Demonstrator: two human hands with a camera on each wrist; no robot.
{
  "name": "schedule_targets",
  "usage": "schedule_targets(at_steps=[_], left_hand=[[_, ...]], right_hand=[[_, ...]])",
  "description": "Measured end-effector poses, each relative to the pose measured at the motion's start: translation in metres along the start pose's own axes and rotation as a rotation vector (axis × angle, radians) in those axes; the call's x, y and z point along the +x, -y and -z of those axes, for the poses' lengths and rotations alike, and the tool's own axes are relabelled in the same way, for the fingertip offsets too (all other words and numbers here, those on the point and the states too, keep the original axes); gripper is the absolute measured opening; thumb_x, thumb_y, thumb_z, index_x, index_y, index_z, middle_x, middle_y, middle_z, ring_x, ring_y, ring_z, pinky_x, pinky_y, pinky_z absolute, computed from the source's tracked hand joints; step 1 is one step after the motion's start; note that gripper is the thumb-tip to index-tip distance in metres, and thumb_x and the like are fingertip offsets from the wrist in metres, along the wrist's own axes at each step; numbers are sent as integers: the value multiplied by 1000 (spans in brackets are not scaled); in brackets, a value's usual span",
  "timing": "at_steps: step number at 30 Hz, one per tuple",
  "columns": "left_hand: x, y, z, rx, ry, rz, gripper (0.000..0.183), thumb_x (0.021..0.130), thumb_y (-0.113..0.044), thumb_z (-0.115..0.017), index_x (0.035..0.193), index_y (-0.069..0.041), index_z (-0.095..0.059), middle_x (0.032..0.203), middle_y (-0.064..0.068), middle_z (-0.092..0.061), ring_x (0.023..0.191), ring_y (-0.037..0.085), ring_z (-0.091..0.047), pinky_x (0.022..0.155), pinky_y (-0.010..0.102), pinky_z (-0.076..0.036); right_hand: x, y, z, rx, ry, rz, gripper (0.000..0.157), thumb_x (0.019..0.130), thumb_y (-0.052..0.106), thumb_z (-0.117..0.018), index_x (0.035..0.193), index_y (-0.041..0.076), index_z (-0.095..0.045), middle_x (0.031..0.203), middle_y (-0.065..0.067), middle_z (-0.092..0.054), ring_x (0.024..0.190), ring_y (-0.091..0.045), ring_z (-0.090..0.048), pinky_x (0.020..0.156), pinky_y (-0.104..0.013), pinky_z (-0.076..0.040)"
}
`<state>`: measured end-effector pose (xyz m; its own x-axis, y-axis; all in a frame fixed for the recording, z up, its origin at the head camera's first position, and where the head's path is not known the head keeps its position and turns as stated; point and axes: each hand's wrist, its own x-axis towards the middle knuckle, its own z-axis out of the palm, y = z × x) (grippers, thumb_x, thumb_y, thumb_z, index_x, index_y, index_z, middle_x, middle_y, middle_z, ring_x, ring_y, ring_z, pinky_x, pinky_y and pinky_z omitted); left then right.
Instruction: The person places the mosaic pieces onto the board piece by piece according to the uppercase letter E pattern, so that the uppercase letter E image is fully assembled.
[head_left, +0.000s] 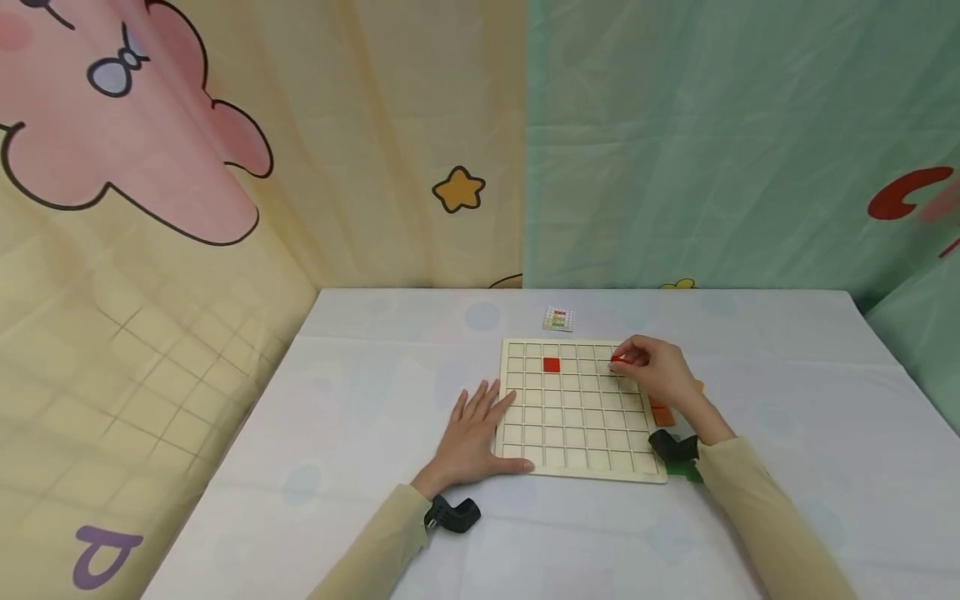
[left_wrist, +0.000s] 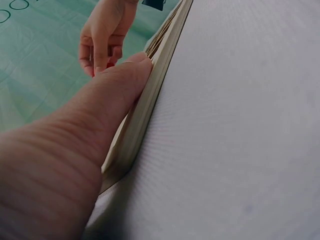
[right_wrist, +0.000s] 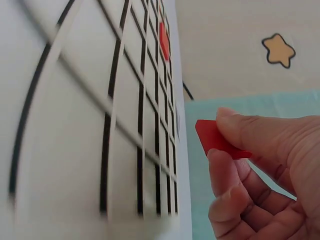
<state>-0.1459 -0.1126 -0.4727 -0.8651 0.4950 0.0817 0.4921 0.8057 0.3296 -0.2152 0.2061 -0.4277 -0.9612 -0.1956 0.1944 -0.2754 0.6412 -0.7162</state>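
A cream grid board (head_left: 573, 417) with raised lines between its square cells lies on the table. One red square tile (head_left: 552, 365) sits in a cell near its far edge. My right hand (head_left: 654, 367) pinches another red square tile (right_wrist: 215, 136) between thumb and fingers, above the board's far right part. In the right wrist view that tile is apart from the board. My left hand (head_left: 471, 437) rests at the board's near left corner with fingers spread. Its thumb (left_wrist: 125, 75) lies over the near edge, and its fingertips touch the left edge.
A small card (head_left: 558, 319) with a coloured grid pattern lies behind the board. Orange tiles (head_left: 662, 413) and green pieces (head_left: 684, 471) lie along the board's right side, partly hidden by the right arm. Printed curtains (head_left: 405, 125) hang behind the white table (head_left: 360, 400).
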Motion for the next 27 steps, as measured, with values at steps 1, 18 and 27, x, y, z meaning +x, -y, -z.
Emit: schedule_targets(at_steps=[1, 18, 27], left_hand=[[0, 0, 0, 1, -1, 0, 105, 74, -73, -60, 152, -14, -23, 157, 10, -10, 143, 26, -2, 113, 46, 2], [2, -3, 2, 3, 11, 2, 106, 74, -74, -59, 152, -14, -22, 157, 11, -9, 143, 26, -1, 112, 47, 2], [1, -1, 2, 2, 9, 7, 105, 74, -72, -61, 152, -13, -23, 157, 12, -10, 143, 27, -2, 113, 46, 3]], right_hand=[[2, 3, -4, 16, 18, 4, 16, 85, 17, -74, 93, 6, -66, 80, -3, -61, 70, -19, -56, 61, -32, -47], [26, 27, -40, -20, 117, 46, 9, 89, 1, -62, 96, 2, -68, 89, -9, -65, 79, -25, -60, 72, -41, -51], [27, 28, -47, -62, 97, 7, 8, 89, 5, -65, 95, 7, -70, 90, -7, -66, 79, -24, -60, 70, -39, -50]])
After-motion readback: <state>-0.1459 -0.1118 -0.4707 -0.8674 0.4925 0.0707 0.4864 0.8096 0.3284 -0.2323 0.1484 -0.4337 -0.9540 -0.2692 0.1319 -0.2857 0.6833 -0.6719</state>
